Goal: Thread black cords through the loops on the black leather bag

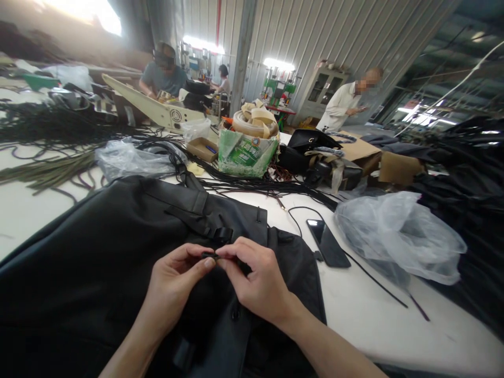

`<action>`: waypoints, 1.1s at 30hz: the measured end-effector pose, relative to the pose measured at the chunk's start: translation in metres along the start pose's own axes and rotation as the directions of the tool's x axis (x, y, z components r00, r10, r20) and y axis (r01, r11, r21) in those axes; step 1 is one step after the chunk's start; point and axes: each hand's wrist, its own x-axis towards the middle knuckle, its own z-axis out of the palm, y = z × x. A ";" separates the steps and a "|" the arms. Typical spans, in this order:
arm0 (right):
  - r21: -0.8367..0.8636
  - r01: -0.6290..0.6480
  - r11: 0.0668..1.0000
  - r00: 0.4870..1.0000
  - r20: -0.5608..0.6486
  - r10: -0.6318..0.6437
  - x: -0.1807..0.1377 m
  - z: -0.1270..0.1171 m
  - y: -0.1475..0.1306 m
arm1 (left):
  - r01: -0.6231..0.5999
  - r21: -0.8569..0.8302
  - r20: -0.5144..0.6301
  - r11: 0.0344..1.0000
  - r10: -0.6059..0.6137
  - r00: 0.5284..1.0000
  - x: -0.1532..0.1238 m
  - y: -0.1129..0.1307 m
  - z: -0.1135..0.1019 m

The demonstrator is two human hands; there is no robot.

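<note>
A large black bag (98, 252) with straps and a buckle (221, 233) lies across the table in front of me. Above its middle, my left hand (177, 270) pinches a small black piece (208, 255) between thumb and fingers. My right hand (252, 273) is closed at the other end of that piece, fingertips almost touching those of the left. What exactly the piece is, I cannot make out; the fingers cover most of it. An eyelet (235, 315) shows on the bag's flap below my right hand.
Right of the bag lie a phone (328, 244), a thin black cord (374, 286) and a clear plastic bag (401, 236). Behind are a green box (246, 152) of rolled strips, bundled black cords (275, 186) and another plastic bag (134, 160). Several people are farther back.
</note>
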 end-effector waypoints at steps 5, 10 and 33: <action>0.054 0.003 0.999 1.000 0.016 -0.004 0.000 -0.002 0.002 | -0.054 0.075 0.017 0.996 0.053 0.998 -0.001 0.002 0.001; 0.085 0.005 0.996 0.999 0.040 -0.008 -0.001 -0.004 0.004 | -0.025 0.068 0.027 0.997 0.023 0.999 0.000 0.005 0.001; 0.158 -0.068 0.985 0.997 0.049 0.061 0.000 -0.004 -0.003 | -0.159 0.075 -0.004 0.984 0.160 0.987 -0.009 0.005 0.007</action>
